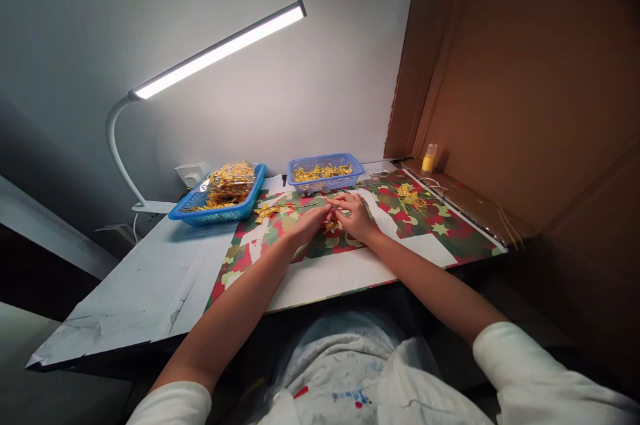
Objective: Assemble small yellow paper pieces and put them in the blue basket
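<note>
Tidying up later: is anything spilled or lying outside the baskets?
Yes. Yellow bits lie loose on the mat by the left basket, and a yellow tangle sits at the right. Both hands meet mid-mat.

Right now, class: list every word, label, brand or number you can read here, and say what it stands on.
None can be read.
Small yellow bottle: no legible label.
Apron: red and blue marks, too blurred to tell.
Patterned table cover: shapes only, no text.
</note>
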